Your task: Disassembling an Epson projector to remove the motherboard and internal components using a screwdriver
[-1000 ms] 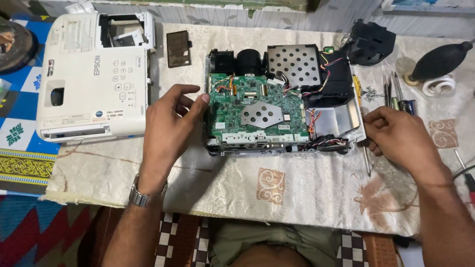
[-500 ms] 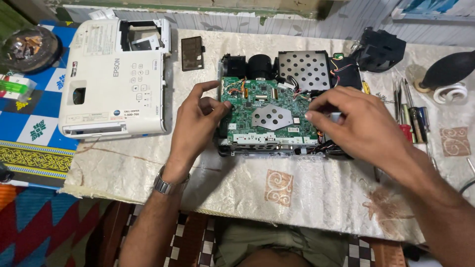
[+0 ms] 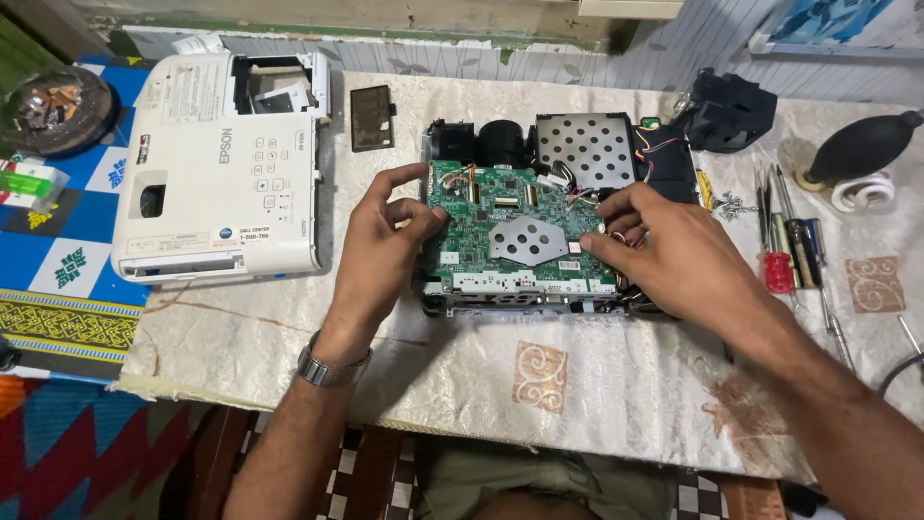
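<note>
A: Green circuit board (image 3: 515, 231) sits in opened projector chassis (image 3: 539, 289), mid-counter (image 3: 597, 385). Left hand (image 3: 385, 246) pinches its left edge; right hand (image 3: 674, 255) fingertips press its right edge.
B: Thin, stiff, likely fragile; hold edges only, clear of wires.

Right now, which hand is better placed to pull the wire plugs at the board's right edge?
Right hand: its fingertips already rest at the wires on that edge. The left hand pinches the board at its left edge.
</note>
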